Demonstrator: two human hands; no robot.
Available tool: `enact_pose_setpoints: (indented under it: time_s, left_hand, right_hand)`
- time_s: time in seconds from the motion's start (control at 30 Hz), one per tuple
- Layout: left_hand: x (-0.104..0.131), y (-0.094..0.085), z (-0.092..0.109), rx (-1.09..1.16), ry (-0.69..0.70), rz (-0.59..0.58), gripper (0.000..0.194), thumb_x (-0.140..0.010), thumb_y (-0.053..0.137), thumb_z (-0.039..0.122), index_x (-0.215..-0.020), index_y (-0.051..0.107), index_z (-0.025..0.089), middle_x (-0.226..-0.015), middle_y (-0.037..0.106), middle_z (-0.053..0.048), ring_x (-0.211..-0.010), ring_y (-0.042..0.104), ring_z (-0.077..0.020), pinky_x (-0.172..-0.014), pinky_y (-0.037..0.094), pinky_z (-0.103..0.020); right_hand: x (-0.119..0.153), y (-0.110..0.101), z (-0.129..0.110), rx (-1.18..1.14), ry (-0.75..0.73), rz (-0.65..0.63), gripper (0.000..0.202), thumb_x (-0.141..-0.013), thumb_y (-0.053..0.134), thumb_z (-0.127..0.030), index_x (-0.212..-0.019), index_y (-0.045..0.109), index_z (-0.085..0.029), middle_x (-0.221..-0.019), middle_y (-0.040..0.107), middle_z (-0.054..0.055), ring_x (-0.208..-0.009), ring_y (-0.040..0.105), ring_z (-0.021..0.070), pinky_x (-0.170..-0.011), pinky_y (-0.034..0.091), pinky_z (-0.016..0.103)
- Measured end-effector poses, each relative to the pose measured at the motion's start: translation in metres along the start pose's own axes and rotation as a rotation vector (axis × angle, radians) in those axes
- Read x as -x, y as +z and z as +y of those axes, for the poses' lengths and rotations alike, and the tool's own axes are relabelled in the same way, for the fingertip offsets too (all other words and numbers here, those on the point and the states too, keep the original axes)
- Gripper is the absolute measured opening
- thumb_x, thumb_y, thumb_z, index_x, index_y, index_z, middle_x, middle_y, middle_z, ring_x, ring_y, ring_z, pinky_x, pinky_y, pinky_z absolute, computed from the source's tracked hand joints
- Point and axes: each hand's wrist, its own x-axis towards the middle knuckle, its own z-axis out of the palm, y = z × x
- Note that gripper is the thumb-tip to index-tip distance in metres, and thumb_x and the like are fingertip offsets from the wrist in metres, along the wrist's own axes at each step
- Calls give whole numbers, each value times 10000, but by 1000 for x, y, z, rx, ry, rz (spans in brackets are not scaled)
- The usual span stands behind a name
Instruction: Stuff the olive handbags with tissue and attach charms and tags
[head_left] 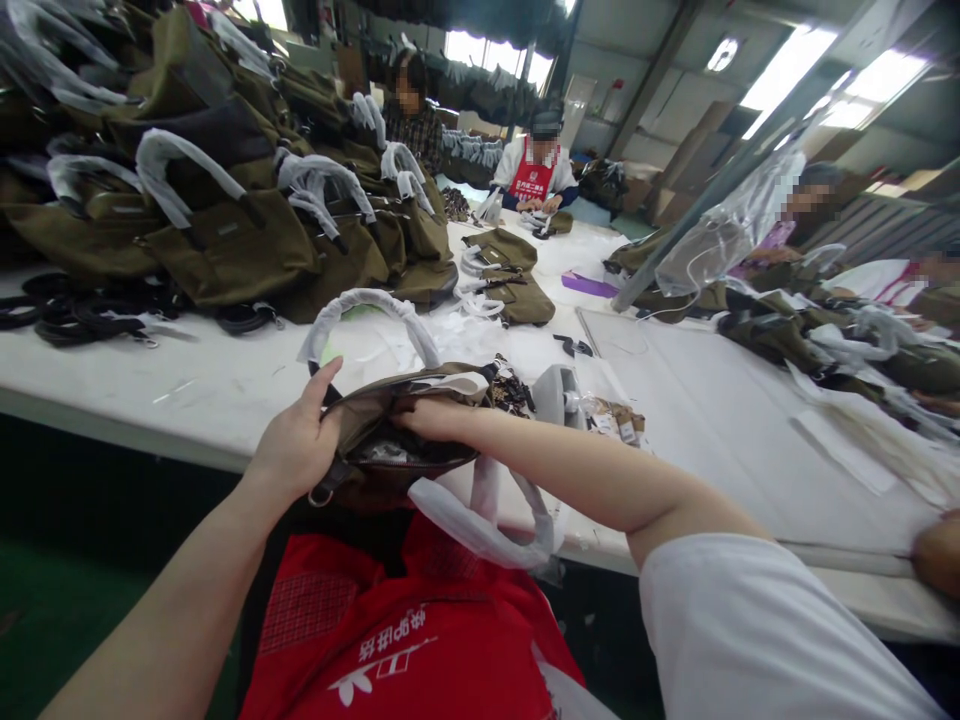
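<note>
An olive handbag (367, 405) lies tilted at the table's front edge, its zipped mouth spread toward me. My left hand (300, 440) grips the left end of the bag's opening, thumb raised along the rim. Inside the mouth is my right hand (431, 417); its fingers are hidden in the bag, so what they touch does not show. One handle (367, 300), wrapped in white film, arches up behind the opening. The other wrapped handle (480, 530) hangs down in front, over the table edge.
A large pile of olive handbags (225, 245) fills the left, with coiled black straps (90, 315) before it. Near my right forearm are small metal parts (510, 388) and a grey holder (553, 395). A slanted post (645, 275) rises at right. Co-workers (536, 170) sit around the table.
</note>
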Motion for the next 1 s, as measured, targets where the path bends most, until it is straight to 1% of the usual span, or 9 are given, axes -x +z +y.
enact_pose_setpoints:
  time_s: [0.1, 0.27, 0.33, 0.47, 0.57, 0.63, 0.77, 0.9, 1.0]
  left_hand:
    - [10, -10, 6, 29, 7, 3, 606, -927, 375, 331, -1521, 286, 254, -1044, 701, -95, -948, 676, -321, -776, 482, -369]
    - [44, -47, 12, 89, 11, 31, 591, -917, 413, 334, -1501, 324, 333, -984, 702, -39, -902, 676, -271, -784, 480, -355]
    - [59, -61, 9, 98, 13, 61, 587, -893, 443, 337, -1473, 368, 385, -976, 713, -9, -893, 682, -256, -783, 484, -347]
    - [87, -82, 2, 141, -8, 96, 579, -852, 476, 329, -1419, 435, 439, -1089, 719, 39, -955, 693, -226, -840, 504, -324]
    - [106, -90, -2, 164, -65, 89, 570, -842, 499, 349, -1402, 458, 443, -1123, 716, 59, -976, 694, -213, -853, 522, -304]
    - [120, -92, -6, 206, -121, 35, 561, -846, 515, 382, -1402, 461, 434, -1105, 721, 64, -958, 699, -205, -823, 540, -284]
    - [149, -77, -27, 282, -237, -96, 557, -854, 531, 441, -1405, 470, 382, -1082, 719, 47, -904, 700, -196, -771, 557, -260]
    - [180, -38, -52, 298, -320, -181, 545, -896, 505, 401, -1434, 427, 372, -1089, 701, 33, -909, 690, -186, -792, 543, -265]
    - [200, -4, -66, 321, -372, -170, 539, -915, 495, 370, -1444, 396, 388, -1117, 683, 33, -969, 676, -181, -854, 521, -279]
  right_hand:
    - [4, 2, -5, -35, 33, -41, 206, -922, 563, -263, -1010, 738, -197, -1048, 726, 69, -921, 646, 214, -832, 493, 308]
    - [28, 13, -35, -181, -28, -101, 206, -947, 518, -197, -1006, 713, -174, -1033, 717, 47, -955, 635, 169, -884, 470, 243]
    - [38, 22, -50, -293, -67, -132, 185, -940, 520, -182, -978, 699, -166, -1006, 708, 36, -939, 624, 162, -873, 465, 235]
    - [49, 41, -73, -544, -88, -204, 124, -903, 554, -184, -859, 670, -169, -867, 675, 6, -834, 593, 151, -806, 470, 239]
    - [52, 59, -86, -660, -96, -264, 128, -867, 569, -144, -770, 649, -173, -799, 651, -11, -786, 577, 135, -787, 463, 233]
    - [56, 75, -92, -720, -79, -320, 140, -859, 579, -141, -738, 643, -172, -781, 648, -12, -773, 577, 130, -786, 460, 231]
    - [70, 115, -93, -740, -20, -462, 145, -889, 586, -217, -760, 644, -181, -777, 649, -14, -749, 582, 128, -763, 454, 231]
    - [76, 156, -76, -520, -47, -488, 169, -916, 556, -273, -802, 648, -190, -818, 656, -3, -775, 583, 148, -741, 436, 251]
    - [69, 188, -57, -434, -88, -452, 167, -931, 517, -254, -849, 648, -191, -860, 657, 11, -795, 580, 161, -753, 431, 269]
